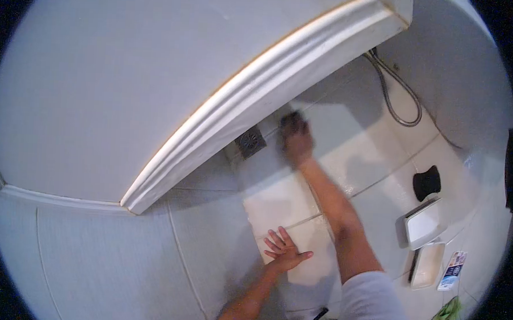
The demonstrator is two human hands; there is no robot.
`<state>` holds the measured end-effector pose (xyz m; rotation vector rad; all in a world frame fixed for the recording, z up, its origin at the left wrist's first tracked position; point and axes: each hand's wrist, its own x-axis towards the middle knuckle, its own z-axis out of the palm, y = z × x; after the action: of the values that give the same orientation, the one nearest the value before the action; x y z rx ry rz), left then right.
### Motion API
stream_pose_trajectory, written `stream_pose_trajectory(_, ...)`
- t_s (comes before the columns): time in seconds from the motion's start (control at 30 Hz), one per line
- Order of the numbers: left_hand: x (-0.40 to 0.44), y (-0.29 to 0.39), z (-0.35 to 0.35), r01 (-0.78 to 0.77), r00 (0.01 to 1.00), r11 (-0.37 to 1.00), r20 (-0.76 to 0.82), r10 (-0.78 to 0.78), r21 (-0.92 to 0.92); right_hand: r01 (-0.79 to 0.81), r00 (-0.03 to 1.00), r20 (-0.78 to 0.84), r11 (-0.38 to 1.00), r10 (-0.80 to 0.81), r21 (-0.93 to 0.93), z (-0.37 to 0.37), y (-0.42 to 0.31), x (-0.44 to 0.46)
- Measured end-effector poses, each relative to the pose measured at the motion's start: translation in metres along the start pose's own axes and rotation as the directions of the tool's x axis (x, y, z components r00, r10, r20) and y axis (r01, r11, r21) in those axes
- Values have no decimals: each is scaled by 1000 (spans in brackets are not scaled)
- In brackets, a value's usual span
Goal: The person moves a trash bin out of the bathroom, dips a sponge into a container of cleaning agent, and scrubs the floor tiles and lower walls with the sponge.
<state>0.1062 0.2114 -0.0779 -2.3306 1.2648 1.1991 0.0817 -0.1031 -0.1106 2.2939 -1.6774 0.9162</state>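
Observation:
My right hand (298, 140) reaches forward to the tiled floor (377, 142), just right of a square metal drain (250, 142). Its fingers are around a dark, blurred object (292, 120) that looks like a black scrubber, pressed to the tiles below the white ledge. Nearer to me, my left hand (284, 251) has its fingers spread apart over a pale tile and holds nothing.
A white moulded ledge (259, 97) curves across the upper view. A metal hose (407, 123) loops at the upper right. On the right lie a black pad (426, 183), a white tray (424, 223), a cream tray (428, 265), a printed packet (452, 271) and a green cloth (444, 315).

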Motion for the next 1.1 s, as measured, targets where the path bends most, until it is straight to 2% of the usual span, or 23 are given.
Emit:
stream_pose_trajectory(0.07,6,-4,3,46,999,999,-6,-46,23,132,924,314,952,-220,276,-35,-30,-63)
stream_pose_trajectory(0.1,3,-5,7,44,999,999,21,-44,12,113,882,393,928,-258,355,-76,-29,-86)
stream_pose_trajectory(0.17,3,-1,0,27,999,1000,-31,-27,10,49,866,444,920,-232,388,-123,-16,-137)
stream_pose_trajectory(0.23,4,-5,2,13,998,1000,-69,-13,1,22,825,456,825,-334,565,-157,9,-176)
stream_pose_trajectory(0.27,-2,0,0,20,996,999,-91,-23,-29,-152,773,563,775,-294,614,-175,17,-176)
stream_pose_trajectory(0.3,-7,6,-4,27,993,998,-111,-34,-59,-141,747,584,783,-317,606,-197,29,-181)
stream_pose_trajectory(0.37,-16,19,-8,-116,957,981,-284,68,-153,-315,836,547,776,-46,547,-232,60,-189)
stream_pose_trajectory(0.4,-23,29,-10,-184,910,979,-391,135,-90,-322,815,580,835,4,446,-244,68,-207)
stream_pose_trajectory(0.43,-29,46,-20,-246,843,969,-496,209,-10,-305,811,585,845,-12,440,-253,75,-224)
stream_pose_trajectory(0.5,-7,64,-23,-207,827,978,-537,167,-15,-121,741,671,978,-26,171,-266,91,-257)
stream_pose_trajectory(0.57,32,69,-30,-265,812,961,-519,268,82,-57,746,660,979,-88,194,-269,101,-266)
stream_pose_trajectory(0.63,64,97,-55,-223,742,961,-610,277,165,-33,739,670,990,-70,141,-268,100,-268)
stream_pose_trajectory(0.7,102,120,-79,-119,579,967,-775,252,225,-14,757,649,991,-76,132,-266,98,-269)
stream_pose_trajectory(0.73,115,128,-81,-122,584,970,-775,241,210,8,765,639,993,-83,120,-267,99,-271)
stream_pose_trajectory(0.8,132,152,-70,-256,474,940,-818,325,225,18,750,656,994,-82,104,-268,97,-267)
stream_pose_trajectory(0.87,86,192,-48,-563,439,774,-688,577,290,2,745,663,994,-76,113,-269,96,-267)
stream_pose_trajectory(0.9,72,213,-12,-743,420,662,-701,576,99,4,740,668,994,-74,107,-267,100,-272)
stream_pose_trajectory(0.93,50,233,12,-768,337,576,-589,734,279,-1,692,718,994,-79,110,-262,103,-277)
stream_pose_trajectory(0.97,31,245,35,-749,313,575,-589,745,329,-1,634,768,993,-91,118,-262,105,-282)
stream_pose_trajectory(1.0,37,241,37,-719,331,589,-564,757,368,5,624,776,993,-98,121,-263,106,-282)
stream_pose_trajectory(1.03,46,234,35,-686,352,601,-536,767,410,16,685,720,990,-112,139,-264,106,-278)
stream_pose_trajectory(1.07,53,212,22,-624,381,665,-583,717,410,27,749,651,987,-124,156,-263,105,-275)
stream_pose_trajectory(1.1,62,177,2,-557,402,723,-629,665,409,30,749,649,986,-132,165,-263,103,-274)
